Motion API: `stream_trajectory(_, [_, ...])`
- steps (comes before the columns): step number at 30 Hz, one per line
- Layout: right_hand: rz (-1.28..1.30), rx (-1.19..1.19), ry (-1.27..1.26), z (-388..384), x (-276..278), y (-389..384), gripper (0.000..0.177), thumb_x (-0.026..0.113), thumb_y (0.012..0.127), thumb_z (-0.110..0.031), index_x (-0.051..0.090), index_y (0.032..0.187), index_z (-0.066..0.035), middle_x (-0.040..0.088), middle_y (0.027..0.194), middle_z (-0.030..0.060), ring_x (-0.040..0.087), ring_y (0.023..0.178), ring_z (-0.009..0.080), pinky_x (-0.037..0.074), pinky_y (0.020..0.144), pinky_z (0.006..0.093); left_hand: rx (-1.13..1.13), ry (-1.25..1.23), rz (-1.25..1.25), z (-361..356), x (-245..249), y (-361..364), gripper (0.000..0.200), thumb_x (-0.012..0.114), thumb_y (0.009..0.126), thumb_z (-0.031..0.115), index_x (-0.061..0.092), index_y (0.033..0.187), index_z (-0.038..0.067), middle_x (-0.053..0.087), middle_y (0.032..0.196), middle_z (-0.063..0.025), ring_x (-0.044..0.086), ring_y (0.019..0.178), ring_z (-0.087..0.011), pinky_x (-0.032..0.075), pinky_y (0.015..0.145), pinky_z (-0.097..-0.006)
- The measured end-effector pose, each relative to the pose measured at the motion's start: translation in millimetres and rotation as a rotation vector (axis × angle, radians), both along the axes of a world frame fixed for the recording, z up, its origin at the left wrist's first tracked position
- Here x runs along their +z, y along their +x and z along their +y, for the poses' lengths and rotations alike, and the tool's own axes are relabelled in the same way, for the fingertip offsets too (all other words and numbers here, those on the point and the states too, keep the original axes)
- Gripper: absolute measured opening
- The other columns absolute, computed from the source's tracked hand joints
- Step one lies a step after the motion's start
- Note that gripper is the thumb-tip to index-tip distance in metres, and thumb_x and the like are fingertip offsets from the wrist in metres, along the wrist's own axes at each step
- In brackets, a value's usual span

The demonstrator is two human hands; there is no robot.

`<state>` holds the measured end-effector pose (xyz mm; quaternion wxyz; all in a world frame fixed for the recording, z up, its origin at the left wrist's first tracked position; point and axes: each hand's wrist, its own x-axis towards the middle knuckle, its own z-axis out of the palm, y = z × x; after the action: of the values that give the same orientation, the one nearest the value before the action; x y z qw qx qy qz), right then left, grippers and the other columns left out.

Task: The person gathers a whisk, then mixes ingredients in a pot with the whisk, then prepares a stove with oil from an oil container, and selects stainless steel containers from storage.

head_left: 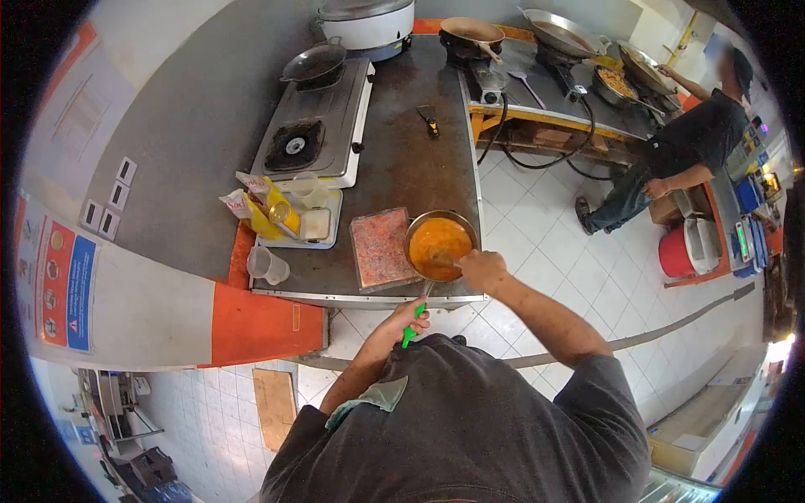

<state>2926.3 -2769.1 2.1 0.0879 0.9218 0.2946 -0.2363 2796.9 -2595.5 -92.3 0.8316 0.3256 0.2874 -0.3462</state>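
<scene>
A round metal pan of orange liquid sits at the near right corner of the dark worktop. My left hand is closed around its green handle, which points toward my body. Over the pan's right rim, my right hand is closed on a thin utensil whose end dips into the liquid; its kind is too small to tell. Touching or just left of the pan lies a flat clear-wrapped pack with a reddish speckled surface.
A tray with yellow packets and a clear cup stand left. Beyond are a two-burner stove, a black-and-yellow tool and several woks. A co-worker stands at the far right.
</scene>
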Motion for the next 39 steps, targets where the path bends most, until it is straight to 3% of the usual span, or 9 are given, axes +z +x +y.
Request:
stream_trajectory(9, [-0.038, 0.333, 0.051, -7, 5, 10, 0.025, 0.046, 0.079, -0.011, 0.061, 0.099, -0.01, 0.062, 0.096, 0.0103, 0.061, 0.088, 0.0258, 0.051, 0.067, 0.0372, -0.029, 0.076, 0.009, -3, 4, -3, 0.027, 0.043, 0.09, 0.035, 0.041, 0.08, 0.01, 0.034, 0.06, 0.0021, 0.026, 0.044, -0.0033, 0.021, 0.032, -0.0152])
stream_trajectory(18, [-0.17, 0.068, -0.03, 2, 11, 63, 0.026, 0.048, 0.082, -0.021, 0.061, 0.103, -0.015, 0.061, 0.099, 0.0129, 0.061, 0.089, 0.0253, 0.05, 0.071, 0.0379, 0.128, -0.012, -0.05, -9, -18, -7, 0.029, 0.042, 0.09, 0.034, 0.039, 0.076, 0.009, 0.035, 0.062, -0.0002, 0.028, 0.045, -0.0053, 0.019, 0.033, -0.0169])
stream_trajectory(21, [0.055, 0.067, -0.078, -9, 19, 82, 0.028, 0.052, 0.08, -0.031, 0.062, 0.099, -0.012, 0.062, 0.095, 0.0148, 0.061, 0.088, 0.0279, 0.049, 0.071, 0.0396, 0.16, 0.0, -0.015, -12, -7, -7, 0.029, 0.042, 0.09, 0.034, 0.04, 0.076, 0.009, 0.035, 0.06, 0.0021, 0.026, 0.042, -0.0034, 0.02, 0.031, -0.0158])
stream_trajectory(24, [0.603, -0.099, -0.088, -14, 19, 92, 0.039, 0.05, 0.081, -0.045, 0.061, 0.095, -0.01, 0.052, 0.055, 0.0095, 0.055, 0.056, 0.0178, 0.046, 0.048, 0.0333, 0.129, -0.049, -0.044, -11, -10, -6, 0.029, 0.042, 0.09, 0.034, 0.04, 0.077, 0.009, 0.035, 0.061, 0.0015, 0.026, 0.042, -0.0035, 0.02, 0.031, -0.0159])
stream_trajectory(29, [0.706, -0.3, 0.155, -24, -28, 55, 0.04, 0.054, 0.078, -0.04, 0.056, 0.108, -0.012, 0.052, 0.061, 0.0081, 0.047, 0.043, 0.0154, 0.041, 0.039, 0.0289, 0.071, -0.026, 0.0, -14, -4, -6, 0.026, 0.042, 0.09, 0.034, 0.04, 0.082, 0.01, 0.036, 0.063, 0.0011, 0.027, 0.045, -0.0042, 0.02, 0.032, -0.0157])
stream_trajectory(31, [0.448, -0.194, 0.532, -23, -46, 46, 0.045, 0.06, 0.074, -0.033, 0.053, 0.114, -0.012, 0.057, 0.072, 0.011, 0.051, 0.045, 0.0172, 0.044, 0.04, 0.0321, 0.069, -0.028, 0.022, -15, -6, -5, 0.026, 0.042, 0.09, 0.034, 0.039, 0.083, 0.01, 0.036, 0.063, 0.001, 0.028, 0.045, -0.0044, 0.02, 0.032, -0.0156])
stream_trajectory(36, [0.477, -0.381, 0.36, -22, 11, 34, 0.046, 0.058, 0.074, -0.028, 0.052, 0.117, -0.013, 0.06, 0.086, 0.0162, 0.061, 0.078, 0.0236, 0.052, 0.066, 0.0404, 0.064, -0.069, -0.012, -11, -14, -7, 0.026, 0.042, 0.09, 0.035, 0.039, 0.084, 0.011, 0.034, 0.063, 0.0015, 0.026, 0.046, -0.0049, 0.021, 0.033, -0.0162])
stream_trajectory(38, [-0.009, -0.14, 0.247, -25, -20, 31, 0.038, 0.051, 0.079, -0.027, 0.054, 0.114, -0.012, 0.061, 0.092, 0.0193, 0.061, 0.085, 0.0294, 0.05, 0.074, 0.0411, 0.065, -0.093, 0.004, -10, -13, -6, 0.026, 0.042, 0.09, 0.035, 0.039, 0.084, 0.01, 0.034, 0.064, 0.0016, 0.026, 0.046, -0.005, 0.021, 0.033, -0.0165])
stream_trajectory(39, [-0.009, -0.147, 0.247, -25, -33, 30, 0.038, 0.051, 0.079, -0.027, 0.054, 0.114, -0.012, 0.061, 0.092, 0.0193, 0.061, 0.085, 0.0294, 0.05, 0.074, 0.0411, 0.07, -0.114, 0.015, -10, -13, -5, 0.026, 0.042, 0.09, 0.035, 0.039, 0.084, 0.01, 0.033, 0.064, 0.0017, 0.026, 0.046, -0.0052, 0.021, 0.034, -0.0168])
